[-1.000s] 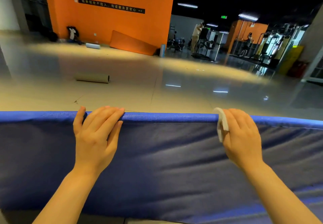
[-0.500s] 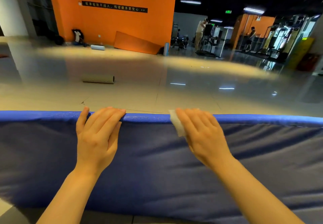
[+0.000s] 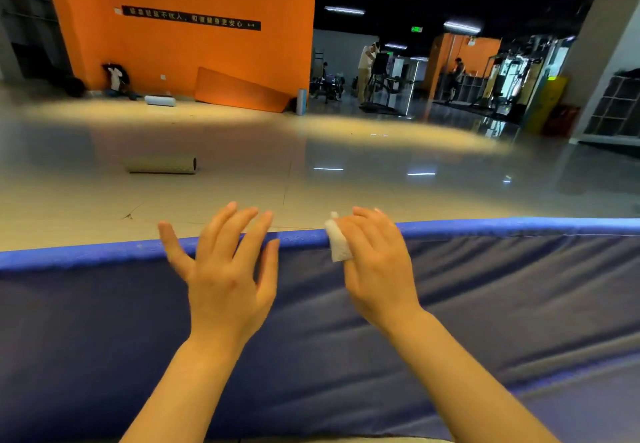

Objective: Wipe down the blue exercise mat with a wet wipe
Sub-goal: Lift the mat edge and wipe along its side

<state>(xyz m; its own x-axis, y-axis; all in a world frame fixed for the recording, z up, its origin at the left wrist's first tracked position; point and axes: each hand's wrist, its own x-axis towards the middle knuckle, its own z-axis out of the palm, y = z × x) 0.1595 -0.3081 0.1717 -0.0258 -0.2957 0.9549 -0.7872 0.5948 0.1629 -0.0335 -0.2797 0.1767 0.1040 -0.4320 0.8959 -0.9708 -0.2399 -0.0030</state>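
The step in hand looks like wiping the top edge of the mat (image 3: pixel 485 304), which stands on its long side across the lower half of the view, its bright blue upper rim running from 9 o'clock to 3 o'clock. The right hand (image 3: pixel 377 262) lies over that rim just right of centre, its fingers (image 3: pixel 367 221) curled over the far side and pressing a folded white wipe (image 3: pixel 337 243) against the edge; the wipe shows at the hand's 9 o'clock side. The left hand (image 3: pixel 225 269) hangs just beside it at 9 o'clock, fingers spread and straight, holding nothing, and whether it touches the rim cannot be told. The rim to the left of the wipe seems yet to be covered, so the next move probably calls for the left hand to clear out of the path or steady the mat further along, while the right keeps firm pressure so the wipe does not slip off the narrow edge. By count: one mat, one wipe, two hands. On the floor (image 3: pixel 381 179) beyond lie one grey roller (image 3: pixel 161 165) at 11 o'clock and one white roller (image 3: pixel 159 100) near the orange wall (image 3: pixel 194 51), against which one orange pad (image 3: pixel 239 91) leans.
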